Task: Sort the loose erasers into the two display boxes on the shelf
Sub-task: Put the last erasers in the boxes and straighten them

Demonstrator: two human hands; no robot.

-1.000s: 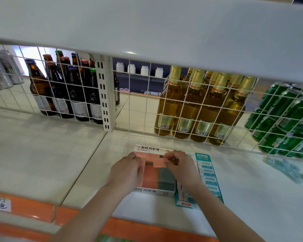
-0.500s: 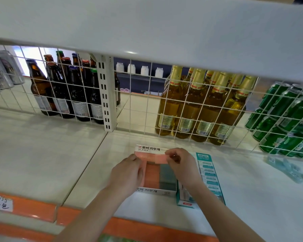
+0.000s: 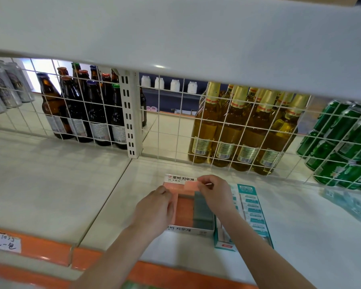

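I see the right hand (image 3: pixel 214 191) pinching a pink eraser (image 3: pixel 191 186) by its end, over the back of the pink display box (image 3: pixel 191 229), which sits near the front edge of the shelf (image 3: pixel 61 195). The left hand (image 3: pixel 154 207) rests curled against the box's left wall; whether it grips the wall I cannot tell. The teal display box (image 3: pixel 252 213) stands touching it on the right. My worry: the pinch is narrow and at one end, so the eraser could twist and land crooked across the rows (orange and grey ones already fill the middle). Pressing down hard might also nudge the box toward the orange front edge (image 3: pixel 40 249).
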